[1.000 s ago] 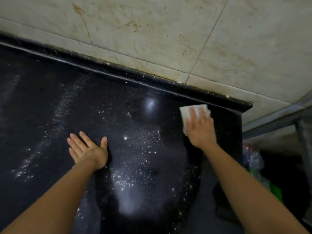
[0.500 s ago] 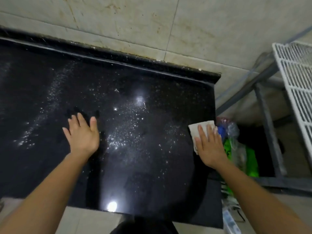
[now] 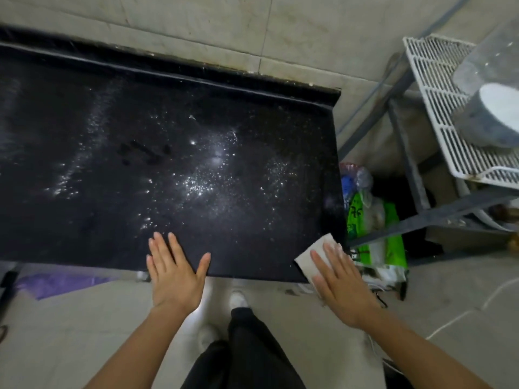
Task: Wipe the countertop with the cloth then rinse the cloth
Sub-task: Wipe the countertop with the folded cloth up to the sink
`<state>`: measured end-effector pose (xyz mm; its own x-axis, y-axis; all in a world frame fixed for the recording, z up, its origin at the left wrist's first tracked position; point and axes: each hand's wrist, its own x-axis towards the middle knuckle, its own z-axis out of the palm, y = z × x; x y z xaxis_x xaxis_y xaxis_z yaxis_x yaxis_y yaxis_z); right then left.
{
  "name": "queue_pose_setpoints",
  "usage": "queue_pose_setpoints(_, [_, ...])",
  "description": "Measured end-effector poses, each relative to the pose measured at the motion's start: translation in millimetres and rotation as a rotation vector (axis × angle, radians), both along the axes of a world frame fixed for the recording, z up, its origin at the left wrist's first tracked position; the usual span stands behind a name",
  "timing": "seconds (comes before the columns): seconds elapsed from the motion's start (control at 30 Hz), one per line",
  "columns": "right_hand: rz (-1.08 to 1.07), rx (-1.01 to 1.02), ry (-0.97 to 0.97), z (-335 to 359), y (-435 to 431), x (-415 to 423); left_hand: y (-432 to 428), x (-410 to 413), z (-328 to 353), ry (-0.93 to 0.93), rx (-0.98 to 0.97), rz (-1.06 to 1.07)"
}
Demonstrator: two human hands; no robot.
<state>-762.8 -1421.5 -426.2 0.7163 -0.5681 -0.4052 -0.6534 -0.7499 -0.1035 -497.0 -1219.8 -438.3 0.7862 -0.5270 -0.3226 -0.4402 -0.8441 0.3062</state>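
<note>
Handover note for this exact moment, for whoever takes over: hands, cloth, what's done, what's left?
Left hand: flat, fingers straight, on the countertop front edge, holds nothing.
Right hand: flat, pressing the cloth at the front right corner.
Done: unclear how much; glinting specks cover the middle and left.
Left: wipe those, then rinse the cloth; no sink in view.

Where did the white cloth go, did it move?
Yes. The cloth under the right hand slid down the countertop's right end, from the back by the wall to the front right corner.
</note>
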Motion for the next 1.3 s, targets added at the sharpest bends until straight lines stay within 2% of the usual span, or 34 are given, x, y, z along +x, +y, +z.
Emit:
queue_pose_setpoints(0.07, [-0.068,-0.009,-0.004,1,-2,-1,-1,1,3,0.038,0.008,0.012])
queue_pose_setpoints(0.2, [-0.457,-0.108,-0.084,-9,14,39,-3,3,5,0.076,0.035,0.004])
queue_pose_setpoints(0.27, [-0.563,-0.074,-0.050,-7,29,63,-3,3,5,0.081,0.047,-0.002])
queue_pose_setpoints(0.37, [-0.457,-0.041,-0.087,-7,60,87,-5,4,7,0.096,0.072,-0.016])
queue_pose_setpoints(0.5, [-0.122,0.023,-0.144,-8,90,100,-6,4,9,0.108,0.103,-0.024])
queue_pose_setpoints(0.6, [0.065,0.073,-0.134,-1,71,91,-6,5,10,0.114,0.121,-0.021])
queue_pose_setpoints(0.67, [0.024,0.042,-0.125,-1,48,86,-6,6,10,0.117,0.132,-0.022])
queue_pose_setpoints(0.9, [-0.313,-0.023,-0.028,-7,-78,108,-8,8,11,0.153,0.140,-0.006])
queue_pose_setpoints(1.1, [-0.385,0.010,0.040,-5,-139,148,-10,8,13,0.169,0.164,0.004])
queue_pose_setpoints(1.2, [-0.293,0.001,0.002,-5,-114,141,-11,8,18,0.185,0.176,0.002])
queue_pose_setpoints(1.3, [-0.004,-0.014,-0.024,-9,-55,116,-13,9,22,0.221,0.215,-0.016])
